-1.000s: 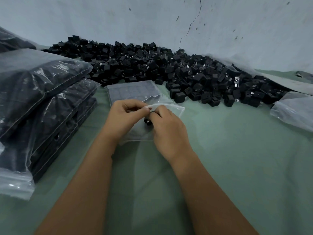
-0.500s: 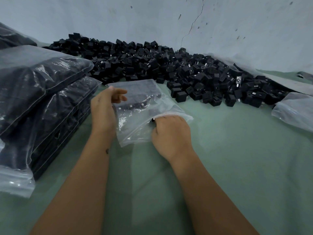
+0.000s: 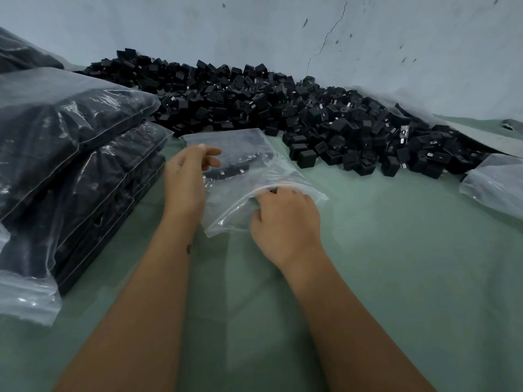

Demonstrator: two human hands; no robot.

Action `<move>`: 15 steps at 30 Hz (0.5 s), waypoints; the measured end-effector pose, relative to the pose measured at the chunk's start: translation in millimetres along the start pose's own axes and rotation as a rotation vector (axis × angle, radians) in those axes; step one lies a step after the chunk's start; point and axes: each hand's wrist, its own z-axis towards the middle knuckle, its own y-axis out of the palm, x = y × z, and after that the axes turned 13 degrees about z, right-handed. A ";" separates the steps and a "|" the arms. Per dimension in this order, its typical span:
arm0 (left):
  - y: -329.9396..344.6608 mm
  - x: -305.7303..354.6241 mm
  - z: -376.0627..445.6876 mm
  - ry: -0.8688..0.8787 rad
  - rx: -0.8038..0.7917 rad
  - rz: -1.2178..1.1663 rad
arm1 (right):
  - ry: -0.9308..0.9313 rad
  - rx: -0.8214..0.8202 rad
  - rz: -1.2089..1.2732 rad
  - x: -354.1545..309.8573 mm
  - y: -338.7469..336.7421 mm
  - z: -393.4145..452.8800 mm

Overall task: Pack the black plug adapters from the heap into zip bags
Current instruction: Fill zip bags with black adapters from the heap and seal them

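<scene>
A clear zip bag (image 3: pixel 249 176) lies on the green surface in front of me, with a few black plug adapters (image 3: pixel 229 172) showing through it. My left hand (image 3: pixel 188 179) holds the bag's left edge, fingers curled over it near the far corner. My right hand (image 3: pixel 283 219) grips the bag's near mouth edge, with its fingertips tucked into the opening. The big heap of black plug adapters (image 3: pixel 283 108) stretches along the wall just behind the bag.
Filled zip bags (image 3: pixel 70 154) are stacked high at my left. Another clear bag (image 3: pixel 495 190) lies at the right edge. A cracked grey wall (image 3: pixel 283 32) closes the back. Green table covering (image 3: pixel 396 264) spreads in front and to the right.
My hands have come apart from the bag's mouth. The left hand slid up the bag's left edge, the right stayed at the mouth, and the bag now lies spread out.
</scene>
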 end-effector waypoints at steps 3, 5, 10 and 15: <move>-0.1 -0.4 1.7 0.018 0.001 -0.012 | -0.001 -0.028 -0.012 3.6 4.2 2.1; 0.3 -1.4 2.6 0.020 0.000 -0.018 | -0.008 -0.036 -0.013 6.6 6.8 4.0; 2.0 -2.6 4.6 0.008 -0.007 -0.022 | -0.023 -0.051 -0.036 11.4 10.2 9.2; 0.8 -3.1 4.4 -0.011 0.002 -0.041 | 0.006 -0.035 -0.006 11.9 13.0 24.5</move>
